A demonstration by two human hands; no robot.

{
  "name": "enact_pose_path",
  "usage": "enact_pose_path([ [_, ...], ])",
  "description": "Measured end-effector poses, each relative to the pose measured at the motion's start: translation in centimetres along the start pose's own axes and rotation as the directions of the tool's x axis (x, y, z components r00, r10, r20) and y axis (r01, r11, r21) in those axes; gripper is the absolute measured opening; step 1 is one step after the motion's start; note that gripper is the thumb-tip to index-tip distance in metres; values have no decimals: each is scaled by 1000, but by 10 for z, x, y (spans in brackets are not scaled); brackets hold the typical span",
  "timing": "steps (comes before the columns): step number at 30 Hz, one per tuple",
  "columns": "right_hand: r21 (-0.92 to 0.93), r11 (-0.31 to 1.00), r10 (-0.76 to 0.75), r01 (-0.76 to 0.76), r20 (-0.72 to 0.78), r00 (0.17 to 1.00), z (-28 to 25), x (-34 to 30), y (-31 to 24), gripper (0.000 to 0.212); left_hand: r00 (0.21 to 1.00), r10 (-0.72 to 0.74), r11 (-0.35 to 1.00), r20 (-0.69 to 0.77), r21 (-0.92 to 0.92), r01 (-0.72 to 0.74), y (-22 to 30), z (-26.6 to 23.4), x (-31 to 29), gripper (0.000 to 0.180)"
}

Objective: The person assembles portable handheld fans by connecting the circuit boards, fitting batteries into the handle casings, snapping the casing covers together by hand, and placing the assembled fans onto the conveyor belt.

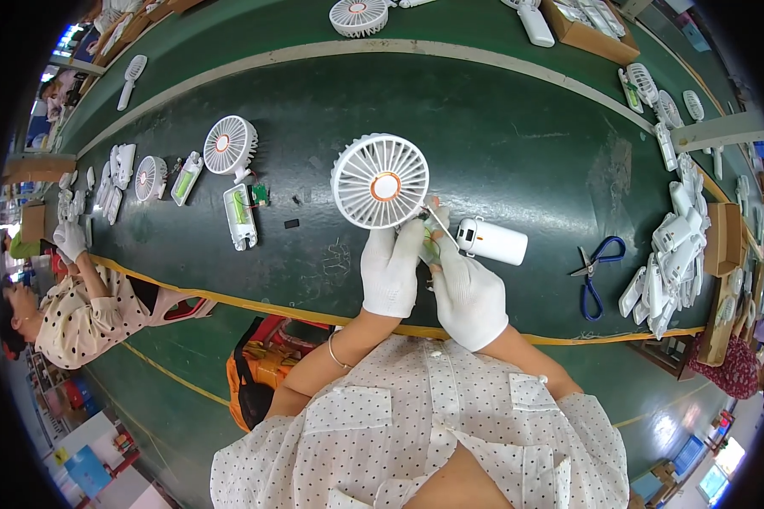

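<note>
Both my hands wear white knit gloves and meet just below a white handheld fan [380, 182] with a round ribbed head and an orange ring at its hub. My left hand [390, 267] is closed at the fan's neck. Closed fingers of my right hand [467, 293] grip a narrow green-and-white part [430, 248] under the fan head, with bits of wire showing; the gloves hide most of it. Just beyond the right hand lies a white handle shell [492, 242] on the green table [314, 102].
Left on the table lie another fan [229, 146], an opened handle [239, 216], a green circuit board [260, 196] and a small black piece [292, 224]. To the right are blue-handled scissors [598, 271] and a pile of white shells [675, 246]. A co-worker [93, 305] sits at far left.
</note>
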State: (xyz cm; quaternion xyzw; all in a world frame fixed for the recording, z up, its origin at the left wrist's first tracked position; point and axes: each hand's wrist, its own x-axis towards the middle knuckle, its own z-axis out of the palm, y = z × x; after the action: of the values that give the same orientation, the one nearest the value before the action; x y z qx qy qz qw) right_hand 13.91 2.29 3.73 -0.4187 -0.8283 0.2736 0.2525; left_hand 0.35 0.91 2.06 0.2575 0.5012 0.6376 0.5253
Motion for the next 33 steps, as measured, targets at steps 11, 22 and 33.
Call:
enact_pose_path([
  [11,-166,976,-165,144,-121,979,-50,24,10,40,935,-351,897,-56,-306,319,27,4,11,32],
  [22,-161,986,29,-45,-102,994,-77,15,32,46,868,-481,783,120,-387,487,18,21,17,34],
  [33,-291,951,23,-102,-263,965,-68,17,65,30,898,-425,766,115,-483,424,16,20,19,33],
])
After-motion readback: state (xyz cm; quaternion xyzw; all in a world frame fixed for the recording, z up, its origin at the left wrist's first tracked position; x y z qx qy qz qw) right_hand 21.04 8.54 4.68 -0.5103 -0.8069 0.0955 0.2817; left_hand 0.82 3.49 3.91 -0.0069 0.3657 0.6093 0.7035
